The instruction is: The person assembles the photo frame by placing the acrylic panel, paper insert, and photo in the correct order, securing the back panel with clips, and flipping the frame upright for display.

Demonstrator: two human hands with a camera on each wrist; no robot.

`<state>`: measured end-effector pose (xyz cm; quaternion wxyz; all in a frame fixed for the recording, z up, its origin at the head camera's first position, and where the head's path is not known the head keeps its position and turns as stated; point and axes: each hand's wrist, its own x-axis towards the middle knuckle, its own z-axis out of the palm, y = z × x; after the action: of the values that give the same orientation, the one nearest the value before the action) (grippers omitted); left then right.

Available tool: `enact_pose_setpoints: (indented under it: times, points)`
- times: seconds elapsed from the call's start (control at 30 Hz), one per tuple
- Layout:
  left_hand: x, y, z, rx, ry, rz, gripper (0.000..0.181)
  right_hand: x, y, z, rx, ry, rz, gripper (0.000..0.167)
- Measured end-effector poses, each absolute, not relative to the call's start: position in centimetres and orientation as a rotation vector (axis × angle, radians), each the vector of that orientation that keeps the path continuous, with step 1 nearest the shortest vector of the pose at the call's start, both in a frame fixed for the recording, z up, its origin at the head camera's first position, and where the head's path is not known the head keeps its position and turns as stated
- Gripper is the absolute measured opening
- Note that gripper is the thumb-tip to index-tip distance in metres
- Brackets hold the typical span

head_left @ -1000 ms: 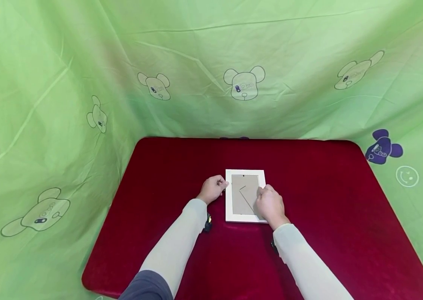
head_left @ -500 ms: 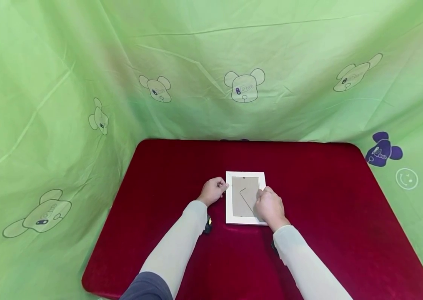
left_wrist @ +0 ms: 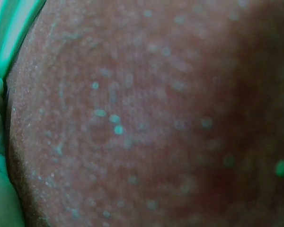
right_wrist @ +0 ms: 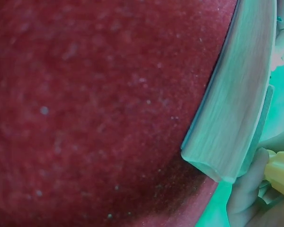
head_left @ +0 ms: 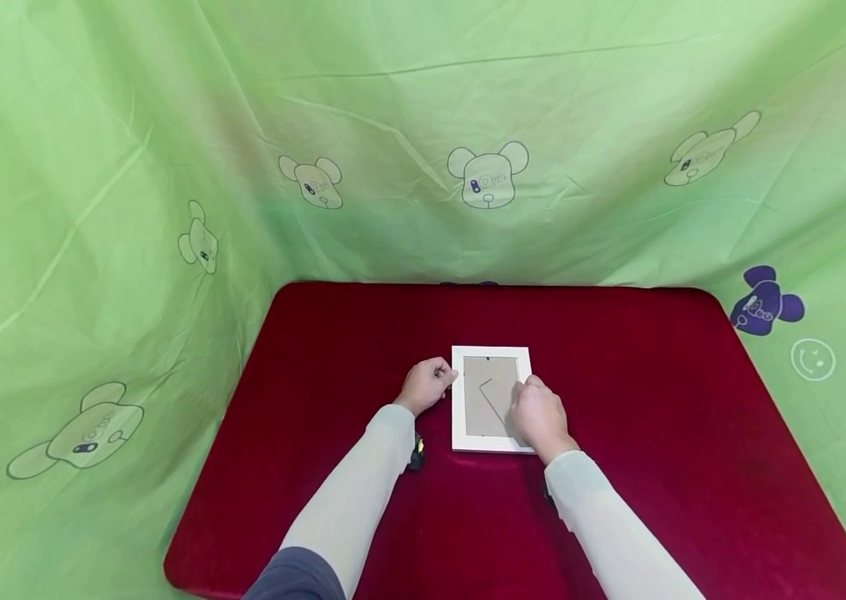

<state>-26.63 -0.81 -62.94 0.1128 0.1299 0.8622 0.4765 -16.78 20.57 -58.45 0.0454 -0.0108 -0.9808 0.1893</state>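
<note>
Head camera looks forward and down, 2 wrist cameras sharing its red tabletop (head_left: 618,375) up close

Face-down white frame (head_left: 478,408), yellow handle (right_wrist: 282,174)

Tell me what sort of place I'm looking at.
Probably a makeshift, curtained-off work corner, though I can't be sure: cartoon-printed green fabric hangs behind and beside a red-covered table, and a white picture frame is on the table.
</note>
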Motion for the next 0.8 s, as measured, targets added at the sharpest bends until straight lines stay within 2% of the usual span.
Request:
enact_pose_setpoints:
  times: [0.47, 0.8]
  points:
    - [-26.56, -0.94, -62.94, 0.429, 2.552, 1.415, 0.023, -16.69, 20.51, -58.21, -0.072, -3.006, 0.629, 0.021]
    - [-26.54, -0.92, -62.68, 0.448, 2.559, 1.425, 0.023, -16.75, 21.39, -58.03, -0.282, -2.898, 0.953, 0.031]
